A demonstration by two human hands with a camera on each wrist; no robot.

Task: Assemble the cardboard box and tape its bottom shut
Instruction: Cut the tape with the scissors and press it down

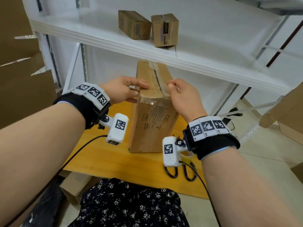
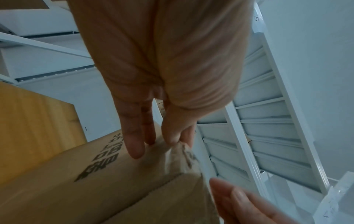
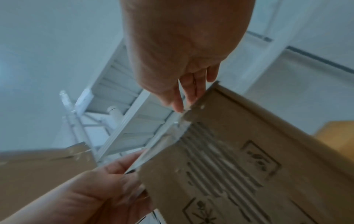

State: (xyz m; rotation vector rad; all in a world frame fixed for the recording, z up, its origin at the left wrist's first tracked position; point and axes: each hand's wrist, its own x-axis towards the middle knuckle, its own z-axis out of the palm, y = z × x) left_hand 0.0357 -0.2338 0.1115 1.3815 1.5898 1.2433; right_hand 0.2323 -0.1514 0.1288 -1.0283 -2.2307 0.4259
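A tall brown cardboard box (image 1: 152, 125) stands on the wooden table (image 1: 106, 158), its flaps folded closed on top. Clear tape (image 1: 155, 74) runs along the top seam and down the near face. My left hand (image 1: 127, 90) lies on the top left edge, fingers straight across the flap and thumb on the side. In the left wrist view that hand (image 2: 155, 145) touches crumpled tape at the box (image 2: 95, 189) corner. My right hand (image 1: 180, 95) touches the top right edge; its fingertips (image 3: 178, 109) press the tape end on the box (image 3: 249, 151).
Black-handled scissors (image 1: 180, 172) lie on the table near my right wrist. A white shelf (image 1: 114, 40) hangs just above the box and carries two small taped boxes (image 1: 134, 24) (image 1: 164, 30). Flat cardboard sheets (image 1: 19, 79) lean at the left.
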